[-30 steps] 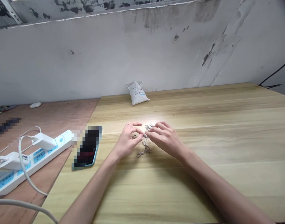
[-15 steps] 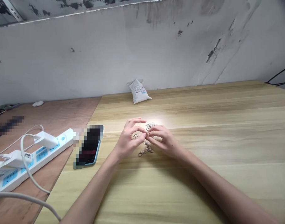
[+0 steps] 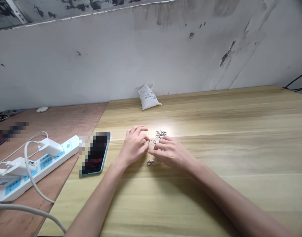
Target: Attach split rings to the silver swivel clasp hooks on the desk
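Note:
My left hand (image 3: 135,146) is pinched at thumb and forefinger, a tiny metal ring (image 3: 150,140) showing at the tips. Beside it, my right hand (image 3: 172,152) is low over the table with curled fingers. A silver clasp (image 3: 154,142) shows by its forefinger; what lies between those fingers is hidden. Beyond the right hand sits a small pile of silver lobster clasps (image 3: 161,133). Another lobster clasp (image 3: 150,162) lies nearer me, partly under the right hand. Loose rings (image 3: 143,143) are mostly covered by the left fingers.
A phone (image 3: 98,154) lies left of my hands on the wooden table (image 3: 215,197). Further left is a power strip (image 3: 72,144) with chargers and white cables. By the wall stands a white plastic packet (image 3: 149,98).
My hands, earlier meeting at the fingertips, have drawn slightly apart. The left shifted left; the right came down over the nearer clasps and its fingers curled more.

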Demonstrator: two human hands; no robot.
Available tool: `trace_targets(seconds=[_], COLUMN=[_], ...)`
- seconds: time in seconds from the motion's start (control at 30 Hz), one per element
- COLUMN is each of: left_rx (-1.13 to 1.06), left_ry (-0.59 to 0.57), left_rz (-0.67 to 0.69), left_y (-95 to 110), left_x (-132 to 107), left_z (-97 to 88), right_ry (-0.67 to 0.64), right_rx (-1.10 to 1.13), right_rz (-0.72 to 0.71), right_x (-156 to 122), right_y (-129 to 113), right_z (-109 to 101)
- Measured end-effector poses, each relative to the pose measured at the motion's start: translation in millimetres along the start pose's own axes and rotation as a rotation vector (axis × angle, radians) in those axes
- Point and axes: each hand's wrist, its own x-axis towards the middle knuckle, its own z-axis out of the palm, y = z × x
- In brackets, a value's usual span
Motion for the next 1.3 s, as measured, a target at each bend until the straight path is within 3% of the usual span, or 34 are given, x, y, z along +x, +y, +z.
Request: trace_targets(seconds=[0.2, 0.37, 0.6, 0.73, 0.9, 1.3], left_rx=[0.232, 0.261, 0.083, 0.008, -0.069, -0.201], left_ry=[-0.021, -0.057, -0.083, -0.128, -0.153, -0.182], left_rz=[0.075, 0.112, 0.175, 0.226, 0.183, 0.134], left_y=[-11, -10, 4, 6, 0, 5], left_x=[1, 0, -1, -2, -2, -2], left_z=[-4.5, -6.2, -2.3, 7.4, 13.7, 3.4], right_ry=[-0.051, -0.09, -0.23, -0.207, -0.206, -0.12], right_rx=[0.184, 0.149, -0.043, -0.048, 0.003, 0.038], right_rz=[0.045, 0.206, 0.275, 0.294, 0.388, 0.382], right_x=[-1, -7, -9, -6, -6, -6], right_y=[-10, 4, 7, 1, 2, 4], right_z=[2, -1, 9, 13, 15, 10])
